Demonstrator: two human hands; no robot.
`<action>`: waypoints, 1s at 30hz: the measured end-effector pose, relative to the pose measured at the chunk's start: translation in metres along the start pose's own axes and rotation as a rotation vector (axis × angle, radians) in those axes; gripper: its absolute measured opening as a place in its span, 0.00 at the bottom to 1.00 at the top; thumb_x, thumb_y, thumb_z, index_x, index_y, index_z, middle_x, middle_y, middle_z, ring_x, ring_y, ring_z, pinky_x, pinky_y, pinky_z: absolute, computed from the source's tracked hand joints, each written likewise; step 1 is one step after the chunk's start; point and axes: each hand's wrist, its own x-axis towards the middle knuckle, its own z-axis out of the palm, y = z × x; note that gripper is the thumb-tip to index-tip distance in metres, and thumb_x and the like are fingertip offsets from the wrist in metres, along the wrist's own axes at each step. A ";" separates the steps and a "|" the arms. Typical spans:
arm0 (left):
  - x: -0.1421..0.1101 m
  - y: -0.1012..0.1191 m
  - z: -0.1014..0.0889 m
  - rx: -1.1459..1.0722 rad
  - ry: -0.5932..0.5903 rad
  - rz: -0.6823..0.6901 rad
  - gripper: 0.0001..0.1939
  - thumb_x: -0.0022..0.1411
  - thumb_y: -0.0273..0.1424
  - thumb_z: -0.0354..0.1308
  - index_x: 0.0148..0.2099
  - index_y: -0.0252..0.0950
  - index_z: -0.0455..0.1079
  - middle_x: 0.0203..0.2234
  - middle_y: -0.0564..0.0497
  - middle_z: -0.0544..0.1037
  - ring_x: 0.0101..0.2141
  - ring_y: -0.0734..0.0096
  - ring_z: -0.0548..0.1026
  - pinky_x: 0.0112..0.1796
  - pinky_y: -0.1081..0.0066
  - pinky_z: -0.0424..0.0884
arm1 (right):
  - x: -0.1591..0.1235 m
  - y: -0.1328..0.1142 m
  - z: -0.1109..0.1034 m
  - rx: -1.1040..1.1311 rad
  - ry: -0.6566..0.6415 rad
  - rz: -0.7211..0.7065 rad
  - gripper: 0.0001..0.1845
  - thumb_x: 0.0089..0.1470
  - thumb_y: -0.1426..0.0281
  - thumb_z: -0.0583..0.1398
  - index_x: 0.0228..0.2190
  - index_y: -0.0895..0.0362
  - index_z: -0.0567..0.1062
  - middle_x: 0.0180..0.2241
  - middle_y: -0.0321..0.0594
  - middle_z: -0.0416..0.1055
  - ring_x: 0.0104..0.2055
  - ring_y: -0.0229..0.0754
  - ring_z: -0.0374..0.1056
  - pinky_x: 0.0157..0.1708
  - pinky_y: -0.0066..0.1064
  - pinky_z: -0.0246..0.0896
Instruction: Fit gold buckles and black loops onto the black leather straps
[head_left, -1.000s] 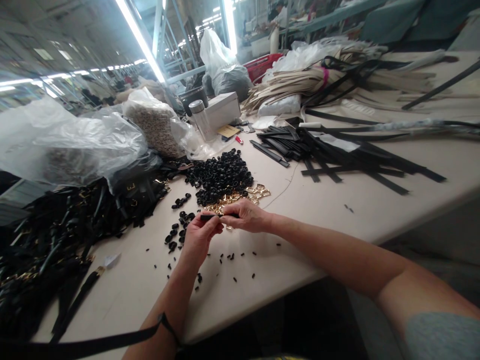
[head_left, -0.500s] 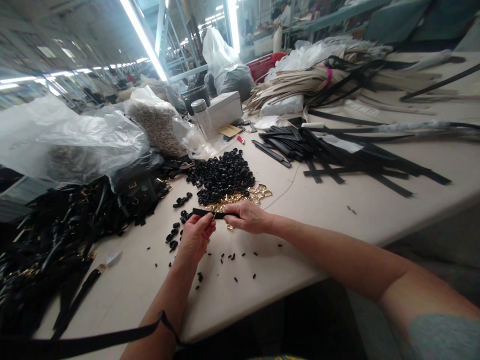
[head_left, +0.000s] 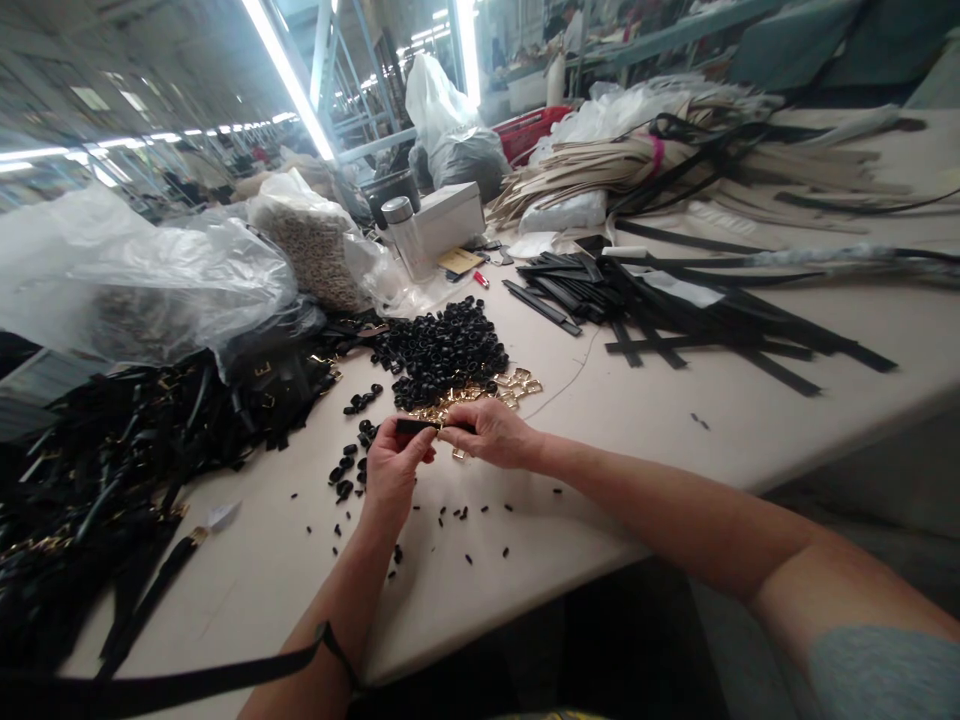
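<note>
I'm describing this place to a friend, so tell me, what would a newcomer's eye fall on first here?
Probably the left hand and right hand, holding a black strip near the centre. Just beyond them lies a heap of small black loops, with gold-coloured metal pieces at its near edge. Next, a tangle of black straps lies on the left, and beige strips are bunched toward the back right.
</note>
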 end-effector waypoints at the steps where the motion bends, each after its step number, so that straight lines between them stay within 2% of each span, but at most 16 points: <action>1: -0.001 0.001 0.001 -0.003 0.005 0.021 0.16 0.47 0.33 0.71 0.36 0.35 0.71 0.23 0.54 0.76 0.21 0.77 0.71 0.26 0.76 0.68 | 0.001 0.001 -0.001 -0.011 0.019 0.004 0.15 0.55 0.65 0.59 0.21 0.60 0.69 0.19 0.31 0.63 0.22 0.30 0.56 0.23 0.23 0.46; 4: -0.004 0.002 0.001 -0.092 -0.019 0.050 0.18 0.50 0.42 0.68 0.38 0.34 0.73 0.28 0.48 0.79 0.26 0.71 0.75 0.30 0.72 0.72 | 0.002 0.002 -0.005 0.009 0.063 0.020 0.18 0.55 0.63 0.59 0.19 0.60 0.67 0.18 0.30 0.59 0.22 0.30 0.53 0.23 0.24 0.45; 6: -0.003 0.002 0.000 -0.189 -0.058 0.008 0.21 0.52 0.47 0.65 0.36 0.33 0.74 0.29 0.45 0.79 0.27 0.69 0.76 0.29 0.72 0.73 | 0.003 0.001 -0.008 0.040 0.066 0.022 0.18 0.55 0.63 0.58 0.19 0.60 0.67 0.18 0.30 0.59 0.22 0.30 0.53 0.23 0.24 0.45; 8: 0.000 0.002 -0.002 -0.250 -0.090 -0.063 0.19 0.50 0.45 0.68 0.34 0.33 0.75 0.27 0.47 0.78 0.25 0.72 0.75 0.27 0.75 0.72 | 0.002 -0.001 -0.011 0.050 0.031 0.012 0.17 0.55 0.62 0.58 0.20 0.60 0.68 0.18 0.30 0.59 0.22 0.30 0.53 0.23 0.23 0.45; 10: 0.002 0.002 -0.005 -0.257 -0.132 -0.143 0.17 0.47 0.37 0.71 0.38 0.35 0.75 0.28 0.50 0.78 0.24 0.75 0.75 0.26 0.78 0.72 | 0.001 -0.003 -0.013 0.042 -0.028 -0.019 0.16 0.55 0.62 0.58 0.21 0.60 0.69 0.18 0.30 0.60 0.21 0.30 0.53 0.23 0.23 0.45; 13: 0.003 0.005 -0.011 -0.208 -0.266 -0.292 0.22 0.47 0.36 0.71 0.45 0.36 0.74 0.36 0.46 0.79 0.28 0.71 0.77 0.28 0.75 0.74 | -0.001 -0.005 -0.015 0.034 -0.156 -0.084 0.14 0.56 0.64 0.57 0.23 0.60 0.72 0.19 0.31 0.63 0.22 0.30 0.55 0.23 0.23 0.46; 15: 0.003 0.008 -0.014 -0.154 -0.342 -0.365 0.22 0.47 0.35 0.72 0.45 0.34 0.75 0.35 0.44 0.79 0.29 0.69 0.78 0.30 0.74 0.75 | -0.001 -0.005 -0.018 0.024 -0.236 -0.127 0.12 0.56 0.66 0.57 0.26 0.60 0.75 0.22 0.33 0.67 0.23 0.30 0.58 0.24 0.23 0.48; 18: 0.002 0.011 -0.017 -0.083 -0.376 -0.379 0.20 0.45 0.32 0.72 0.41 0.32 0.76 0.32 0.45 0.79 0.28 0.71 0.76 0.31 0.75 0.74 | 0.001 -0.003 -0.022 -0.039 -0.285 -0.165 0.12 0.55 0.66 0.58 0.26 0.60 0.76 0.21 0.32 0.67 0.23 0.31 0.58 0.24 0.23 0.47; 22: 0.003 0.014 -0.017 -0.087 -0.381 -0.366 0.13 0.45 0.30 0.72 0.33 0.33 0.75 0.24 0.50 0.76 0.23 0.76 0.73 0.27 0.77 0.71 | 0.002 0.000 -0.027 -0.123 -0.302 -0.203 0.18 0.57 0.61 0.57 0.22 0.60 0.73 0.19 0.32 0.64 0.22 0.30 0.55 0.24 0.24 0.45; 24: 0.003 0.015 -0.016 -0.079 -0.380 -0.360 0.12 0.44 0.31 0.72 0.30 0.33 0.74 0.21 0.51 0.74 0.22 0.77 0.71 0.26 0.77 0.70 | 0.002 0.002 -0.029 -0.179 -0.272 -0.231 0.19 0.58 0.60 0.57 0.21 0.59 0.72 0.19 0.32 0.64 0.21 0.30 0.55 0.24 0.25 0.45; 27: 0.003 0.015 -0.012 0.029 -0.344 -0.312 0.13 0.44 0.33 0.72 0.30 0.32 0.74 0.20 0.50 0.75 0.21 0.75 0.71 0.25 0.76 0.69 | 0.002 0.003 -0.029 -0.376 -0.107 -0.279 0.21 0.59 0.59 0.57 0.20 0.58 0.71 0.20 0.35 0.66 0.23 0.33 0.57 0.26 0.27 0.45; 30: 0.002 0.011 -0.008 0.123 -0.302 -0.260 0.12 0.45 0.34 0.70 0.28 0.32 0.74 0.19 0.50 0.74 0.20 0.74 0.72 0.24 0.76 0.68 | 0.004 0.002 -0.029 -0.529 0.012 -0.383 0.20 0.60 0.59 0.55 0.22 0.57 0.72 0.24 0.38 0.69 0.27 0.37 0.61 0.32 0.30 0.50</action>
